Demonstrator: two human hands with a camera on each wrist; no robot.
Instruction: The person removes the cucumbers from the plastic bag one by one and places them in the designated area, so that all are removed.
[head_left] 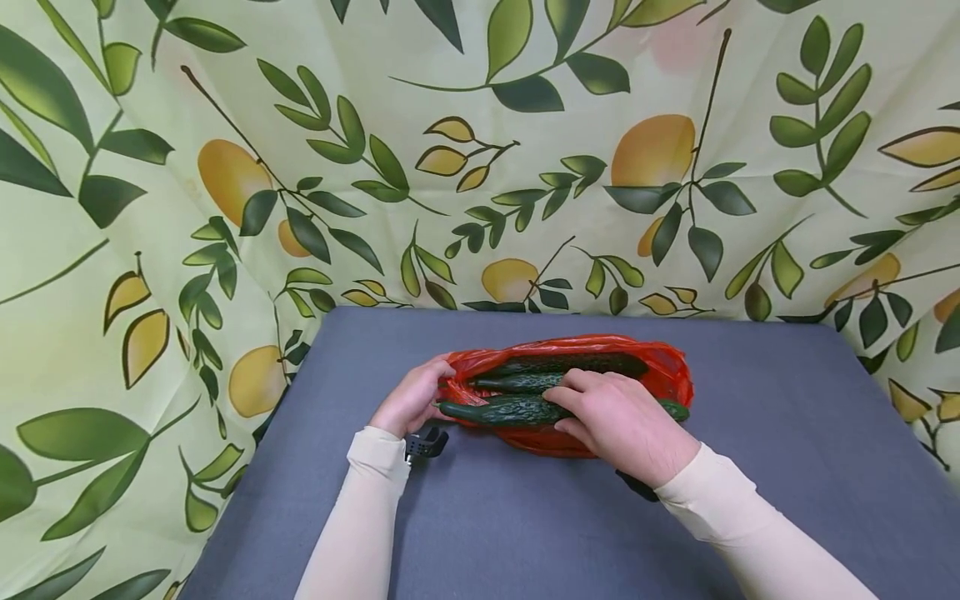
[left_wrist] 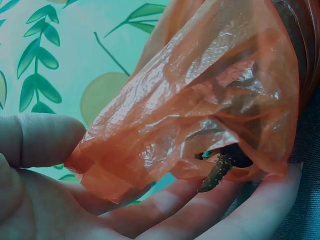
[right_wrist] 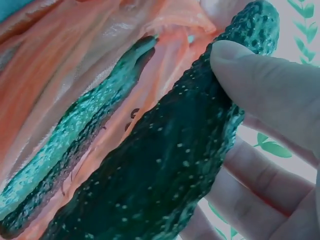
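Red bag (head_left: pixel 540 442) round rear cucumbers (head_left: pixel 570 364); right hand (head_left: pixel 618 417), front cucumber (head_left: pixel 510 410) overlapping them.

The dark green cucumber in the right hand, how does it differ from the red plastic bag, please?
The long, dark green cucumber is bumpy and opaque; the red plastic bag is crinkled and partly see-through. The right hand grips the cucumber, while the left hand pinches the bag. The cucumber is slim, whereas the bag is broader and open around other cucumbers. Both are held by hands.
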